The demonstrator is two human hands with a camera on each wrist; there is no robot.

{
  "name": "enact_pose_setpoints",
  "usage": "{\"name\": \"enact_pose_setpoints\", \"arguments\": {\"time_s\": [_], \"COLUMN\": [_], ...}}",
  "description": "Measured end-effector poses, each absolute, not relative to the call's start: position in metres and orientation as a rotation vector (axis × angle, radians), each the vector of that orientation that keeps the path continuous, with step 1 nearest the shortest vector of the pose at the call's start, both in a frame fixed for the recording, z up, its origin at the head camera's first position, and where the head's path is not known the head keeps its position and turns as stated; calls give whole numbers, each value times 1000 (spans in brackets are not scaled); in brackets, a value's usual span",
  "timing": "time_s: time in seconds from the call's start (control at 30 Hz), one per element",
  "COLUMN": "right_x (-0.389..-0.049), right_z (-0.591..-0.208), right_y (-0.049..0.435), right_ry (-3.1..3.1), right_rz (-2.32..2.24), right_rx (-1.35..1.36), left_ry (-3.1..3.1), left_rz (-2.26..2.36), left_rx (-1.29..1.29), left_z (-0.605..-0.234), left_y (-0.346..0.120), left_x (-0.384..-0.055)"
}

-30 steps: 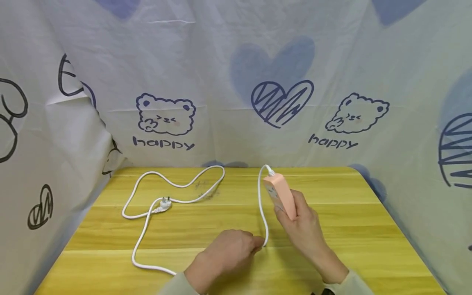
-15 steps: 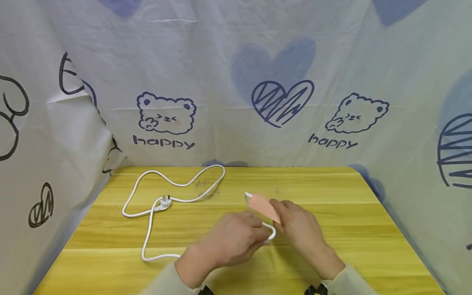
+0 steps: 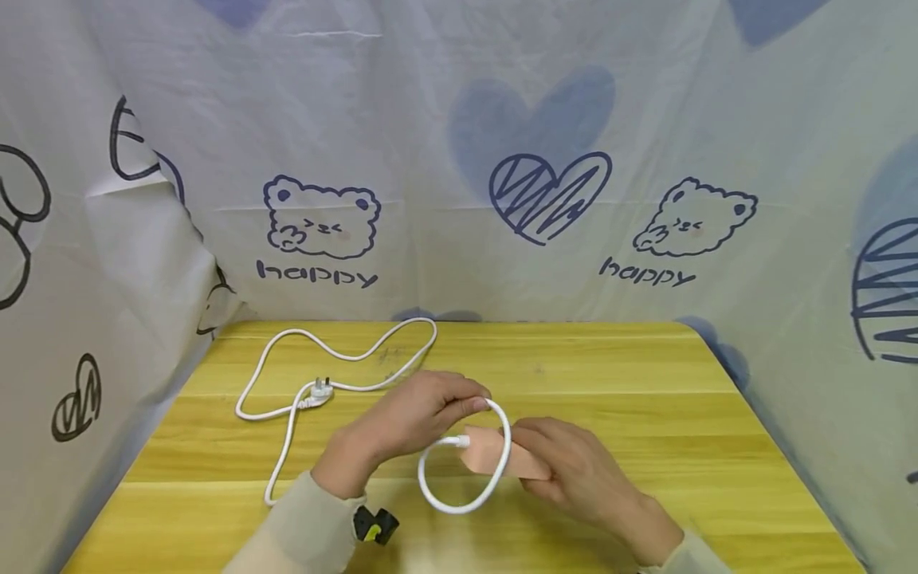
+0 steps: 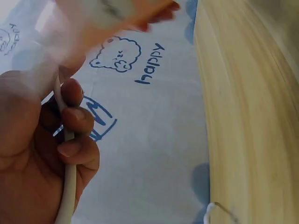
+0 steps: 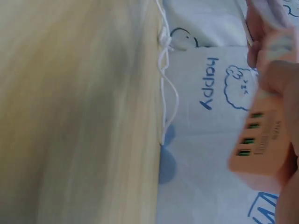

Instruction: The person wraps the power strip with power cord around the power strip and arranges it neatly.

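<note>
In your right wrist view, your right hand (image 5: 282,79), cut off by the right edge, grips a peach-orange power strip (image 5: 264,140). Four USB ports (image 5: 248,141) line its near side; the lettering beside them is too small to read. Fingers of your left hand (image 5: 253,30) show near the strip's upper end; whether they touch it, you cannot tell. A wood-grain tabletop (image 5: 79,116) fills the left, with a looped white cord (image 5: 176,100) along its edge. Behind hangs a printed cloth (image 5: 201,186) with "happy" and a cartoon bear turned sideways.
</note>
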State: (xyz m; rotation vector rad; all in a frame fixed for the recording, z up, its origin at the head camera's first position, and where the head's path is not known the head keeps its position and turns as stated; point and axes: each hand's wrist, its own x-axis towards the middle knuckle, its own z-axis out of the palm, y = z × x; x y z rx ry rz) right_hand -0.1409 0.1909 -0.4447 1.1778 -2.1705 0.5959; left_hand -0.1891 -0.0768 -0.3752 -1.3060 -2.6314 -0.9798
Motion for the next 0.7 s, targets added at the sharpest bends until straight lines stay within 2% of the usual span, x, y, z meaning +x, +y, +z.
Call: {"name": "enact_pose_setpoints", "arguments": {"time_s": [0.13, 0.3, 0.5, 0.7], "right_x": [-139, -137, -136, -127], "right_z": [-450, -451, -450, -442], "right_y": [183, 171, 175, 178], "right_ry": [-2002, -1884, -1866, -1989], "right_rz": [724, 816, 1101, 1254], "right_rx": [1165, 1175, 975, 721], "left_ry": [-2739, -2811, -2898, -2915], "left_rz": [-1100, -1029, -831, -751], "left_rx": [-1302, -1236, -1049, -1005], "left_z": [-381, -393, -409, -417], "left_y": [-77, -79, -90, -90], "left_x": [-192, -193, -195, -194]}}
